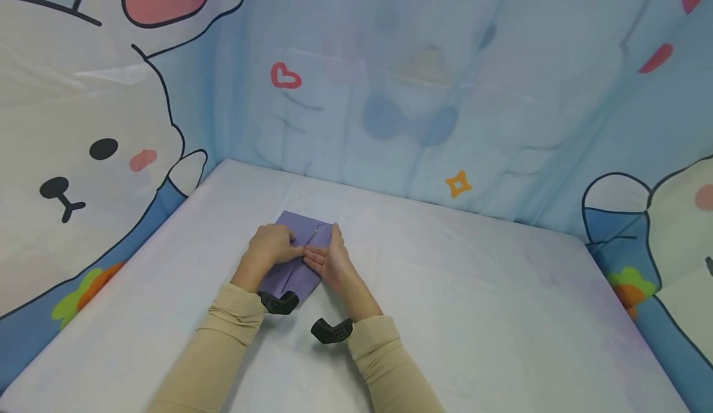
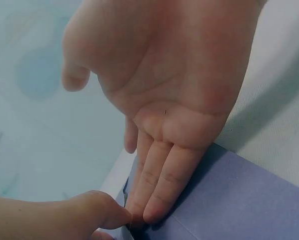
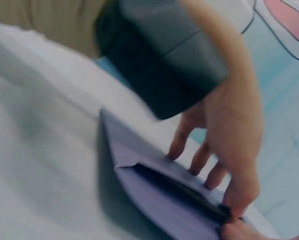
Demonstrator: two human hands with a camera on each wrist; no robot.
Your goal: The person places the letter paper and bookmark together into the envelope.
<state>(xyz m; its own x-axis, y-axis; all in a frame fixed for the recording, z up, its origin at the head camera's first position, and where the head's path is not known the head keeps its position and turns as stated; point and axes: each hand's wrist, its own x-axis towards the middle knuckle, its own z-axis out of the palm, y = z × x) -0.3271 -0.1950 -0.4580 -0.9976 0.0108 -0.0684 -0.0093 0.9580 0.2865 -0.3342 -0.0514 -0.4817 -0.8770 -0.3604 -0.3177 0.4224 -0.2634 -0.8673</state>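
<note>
A folded piece of purple paper (image 1: 298, 222) lies on the table, with a long slit (image 3: 182, 189) between its layers in the right wrist view. My left hand (image 1: 270, 244) is bent over its left part, fingertips against the paper and thumb at the slit's edge. From the right, my right hand (image 1: 334, 267) reaches in with its palm turned inward. In the left wrist view its fingers (image 2: 167, 177) are straight, and the tips meet the left thumb (image 2: 97, 210) at the slit. How far those tips go under the fold is hidden.
A white cloth covers the table (image 1: 473, 301). Printed curtains (image 1: 356, 91) with cartoon animals rise behind it and at both sides. Black devices (image 1: 331, 331) sit at both wrists, close to the paper.
</note>
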